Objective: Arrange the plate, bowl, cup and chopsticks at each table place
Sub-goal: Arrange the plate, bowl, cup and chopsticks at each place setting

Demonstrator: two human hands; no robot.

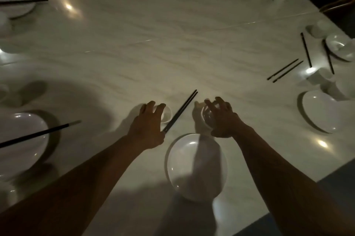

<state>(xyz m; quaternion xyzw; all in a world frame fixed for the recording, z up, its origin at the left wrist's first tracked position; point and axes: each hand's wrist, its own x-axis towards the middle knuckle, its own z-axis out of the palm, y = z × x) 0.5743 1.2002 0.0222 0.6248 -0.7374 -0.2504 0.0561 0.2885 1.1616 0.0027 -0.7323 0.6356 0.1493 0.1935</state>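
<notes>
Dim light. White plate (194, 166) sits on the marble table (153, 53) near its front edge, between the 2 forearms. Left hand (148, 126) arches over the left white vessel (167, 115), fingers spread and bent; cup or bowl, cannot tell. 1 pair of black chopsticks (182, 110) slants away from that hand's thumb side, with the near end at the hand's edge; grip not clear. Right hand (221, 118) hovers over the right white vessel (205, 120) just beyond the plate, fingers curled, contact unclear. Loose chopstick pair (285, 70) lies far right, near the right-side plate (320, 112). Left-side plate (23, 139) carries long chopsticks (38, 134).
</notes>
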